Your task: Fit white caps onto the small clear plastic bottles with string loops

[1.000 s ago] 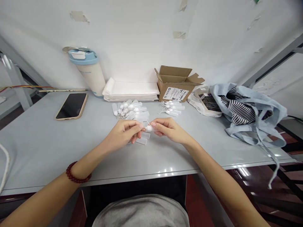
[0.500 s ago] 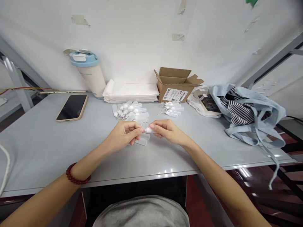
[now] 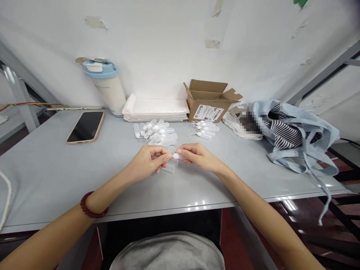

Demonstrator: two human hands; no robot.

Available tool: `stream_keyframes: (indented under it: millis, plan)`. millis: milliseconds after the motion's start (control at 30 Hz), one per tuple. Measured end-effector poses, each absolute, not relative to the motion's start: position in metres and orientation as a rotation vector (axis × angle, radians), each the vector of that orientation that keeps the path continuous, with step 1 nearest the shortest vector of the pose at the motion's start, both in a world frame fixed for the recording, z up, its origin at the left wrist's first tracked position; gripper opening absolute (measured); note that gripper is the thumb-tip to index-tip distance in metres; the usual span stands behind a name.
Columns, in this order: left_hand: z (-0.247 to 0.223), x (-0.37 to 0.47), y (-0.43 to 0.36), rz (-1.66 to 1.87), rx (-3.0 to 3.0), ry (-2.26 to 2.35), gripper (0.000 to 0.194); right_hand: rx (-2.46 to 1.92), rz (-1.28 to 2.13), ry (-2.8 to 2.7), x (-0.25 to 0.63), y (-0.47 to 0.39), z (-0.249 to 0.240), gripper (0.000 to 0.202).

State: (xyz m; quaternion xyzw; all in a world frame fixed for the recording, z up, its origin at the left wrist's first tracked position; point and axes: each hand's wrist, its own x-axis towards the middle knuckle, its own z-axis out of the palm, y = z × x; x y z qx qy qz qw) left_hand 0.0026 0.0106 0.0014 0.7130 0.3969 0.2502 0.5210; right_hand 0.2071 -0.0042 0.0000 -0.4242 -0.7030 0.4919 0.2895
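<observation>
Above the middle of the grey table, my left hand point(image 3: 149, 159) and my right hand point(image 3: 198, 155) meet at a small clear plastic tube with a white cap point(image 3: 176, 156) and a thin white string loop. The right fingers pinch the tube's body, mostly covering it. My left thumb and forefinger are closed at the cap end, seemingly on the string; the exact grip is hidden. Beneath the hands lie a few similar tubes point(image 3: 169, 168), partly covered. Just behind is a heap of tubes with strings point(image 3: 157, 129), and a smaller group of tubes point(image 3: 206, 132) lies to its right.
Against the wall stand a cream tumbler with a blue lid point(image 3: 108, 86), a stack of white envelopes or sheets point(image 3: 157, 110) and an opened cardboard box point(image 3: 209, 103). A phone point(image 3: 86, 127) lies left. A plastic bag point(image 3: 236, 125) and a blue cloth bag point(image 3: 295, 131) sit right.
The hands stay almost in place, both still pinching the tube. The cap and its string show slightly more between the fingertips.
</observation>
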Motion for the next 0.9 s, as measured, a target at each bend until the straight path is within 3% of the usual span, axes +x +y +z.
stream_keyframes:
  millis: [267,500,900]
  plan:
    - [0.0014,-0.0059,0.021,0.632,1.633,0.961,0.033,-1.1,1.317,-1.833,0.2123,-0.0008,0.0011,0.039]
    - [0.006,-0.0021,0.0167,0.596,1.655,0.953,0.024,-1.115,1.335,-1.833,0.2108,-0.0018,0.0032,0.037]
    - [0.0079,-0.0043,0.0189,0.635,1.668,0.961,0.026,-1.09,1.309,-1.849,0.2131,-0.0002,0.0062,0.037]
